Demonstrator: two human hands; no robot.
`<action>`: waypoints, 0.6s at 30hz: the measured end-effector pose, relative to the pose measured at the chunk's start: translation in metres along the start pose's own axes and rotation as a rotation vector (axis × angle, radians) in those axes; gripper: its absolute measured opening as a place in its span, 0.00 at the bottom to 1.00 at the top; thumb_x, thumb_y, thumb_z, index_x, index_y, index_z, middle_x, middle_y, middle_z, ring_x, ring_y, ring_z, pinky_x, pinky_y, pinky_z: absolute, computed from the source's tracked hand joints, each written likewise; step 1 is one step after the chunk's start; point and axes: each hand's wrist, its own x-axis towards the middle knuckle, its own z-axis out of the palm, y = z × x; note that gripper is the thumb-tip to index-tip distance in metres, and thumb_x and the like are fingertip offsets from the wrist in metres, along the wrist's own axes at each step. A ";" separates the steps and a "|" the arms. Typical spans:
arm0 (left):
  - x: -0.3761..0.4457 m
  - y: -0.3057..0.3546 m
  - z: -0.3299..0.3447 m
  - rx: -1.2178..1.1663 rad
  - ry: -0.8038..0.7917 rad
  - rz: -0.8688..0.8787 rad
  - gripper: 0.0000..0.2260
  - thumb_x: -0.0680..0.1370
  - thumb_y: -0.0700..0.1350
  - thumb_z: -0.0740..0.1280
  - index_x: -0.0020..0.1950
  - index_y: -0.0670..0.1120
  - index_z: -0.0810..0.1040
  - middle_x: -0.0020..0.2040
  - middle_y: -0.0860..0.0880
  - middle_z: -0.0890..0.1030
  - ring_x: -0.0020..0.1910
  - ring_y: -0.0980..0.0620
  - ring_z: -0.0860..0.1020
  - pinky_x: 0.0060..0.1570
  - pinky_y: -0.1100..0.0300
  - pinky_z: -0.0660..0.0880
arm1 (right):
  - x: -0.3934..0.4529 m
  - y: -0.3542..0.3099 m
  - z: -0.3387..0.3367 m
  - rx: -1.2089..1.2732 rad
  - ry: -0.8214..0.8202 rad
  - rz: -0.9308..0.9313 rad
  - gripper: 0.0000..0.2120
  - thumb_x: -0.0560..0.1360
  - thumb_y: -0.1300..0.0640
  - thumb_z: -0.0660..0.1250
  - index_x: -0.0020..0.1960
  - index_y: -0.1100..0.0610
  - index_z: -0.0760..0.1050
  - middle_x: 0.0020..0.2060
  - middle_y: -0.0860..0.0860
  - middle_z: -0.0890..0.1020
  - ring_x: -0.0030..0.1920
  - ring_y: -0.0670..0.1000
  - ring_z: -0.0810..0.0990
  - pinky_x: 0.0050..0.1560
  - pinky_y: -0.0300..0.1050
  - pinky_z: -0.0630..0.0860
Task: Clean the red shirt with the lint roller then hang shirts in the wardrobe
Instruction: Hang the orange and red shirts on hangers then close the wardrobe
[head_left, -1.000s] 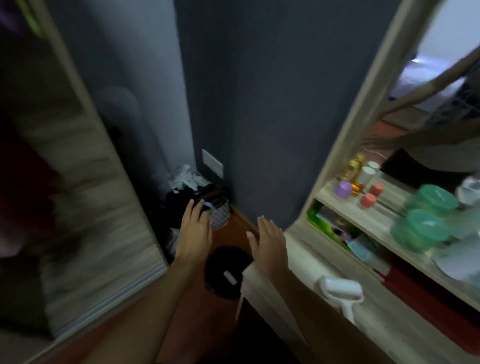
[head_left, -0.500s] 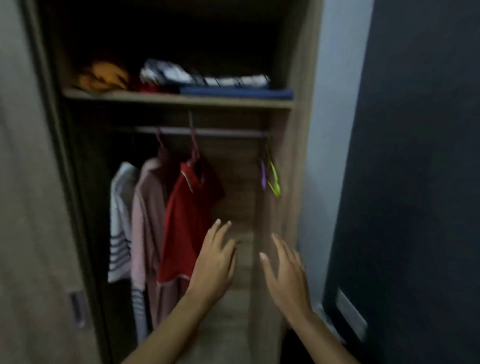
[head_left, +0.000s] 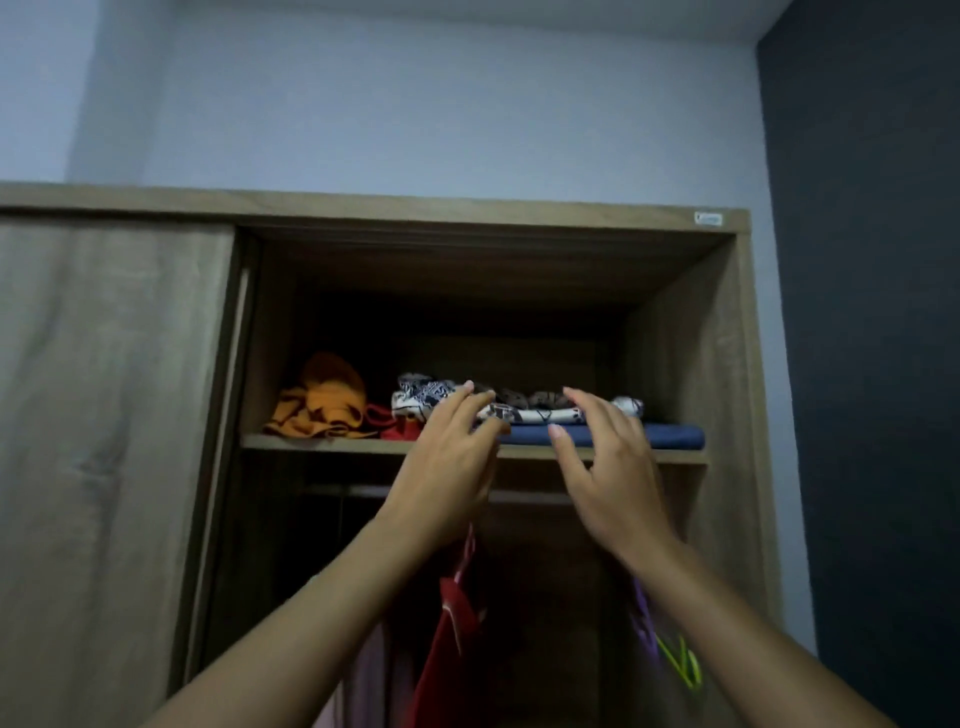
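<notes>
I see both hands raised in front of the open wardrobe (head_left: 727, 332), empty. Left hand (head_left: 447, 467) has fingers spread and slightly curled, holding nothing; its fingertips (head_left: 480, 397) overlap the front edge of the shelf (head_left: 322, 442) in view, at the patterned cloth (head_left: 426, 397) — contact I cannot tell. Right hand (head_left: 608, 467) is likewise spread, nothing in it, thumb toward the left hand, its fingers in front of the folded blue cloth (head_left: 675, 435) near the shelf's right end.

Red shirt (head_left: 447, 644) hangs below the shelf, under the left wrist, on a red hanger (head_left: 470, 545) whose hook goes up behind the hand toward the rail (head_left: 524, 497). Only a narrow strip of the shirt shows: deep red, a thin pale trim line at the collar, fabric hanging straight down, lower part cut by the frame's bottom edge. Lint or dirt on it — too dark to tell.

Left of it a pale pink garment (head_left: 363, 675) hangs just beside. Near the wardrobe's right wall, purple and lime-green hangers (head_left: 675, 660) hang partly behind the right forearm.

On the shelf's left end lies a bunched orange cloth (head_left: 322, 400), a small red item (head_left: 400, 428) next to it. The sliding door (head_left: 104, 415) covers the wardrobe's left half.
</notes>
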 end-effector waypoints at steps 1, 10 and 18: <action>0.009 -0.006 0.002 0.004 -0.001 -0.023 0.14 0.78 0.42 0.62 0.65 0.46 0.73 0.74 0.43 0.66 0.77 0.45 0.56 0.73 0.56 0.50 | 0.011 0.000 0.003 -0.002 -0.018 -0.010 0.20 0.79 0.47 0.60 0.70 0.49 0.67 0.65 0.45 0.73 0.66 0.45 0.68 0.65 0.45 0.66; 0.062 -0.046 0.043 0.103 -0.199 -0.175 0.27 0.76 0.44 0.66 0.74 0.50 0.61 0.76 0.48 0.61 0.77 0.48 0.54 0.75 0.50 0.49 | 0.066 0.030 0.051 -0.156 -0.252 0.004 0.23 0.79 0.49 0.60 0.73 0.48 0.62 0.68 0.47 0.71 0.68 0.49 0.67 0.66 0.51 0.68; 0.090 -0.069 0.061 0.206 -0.349 -0.204 0.15 0.76 0.43 0.64 0.63 0.50 0.70 0.62 0.49 0.77 0.65 0.49 0.73 0.73 0.45 0.55 | 0.091 0.059 0.069 -0.189 -0.415 -0.119 0.14 0.78 0.44 0.59 0.61 0.45 0.71 0.51 0.46 0.79 0.53 0.49 0.75 0.55 0.50 0.73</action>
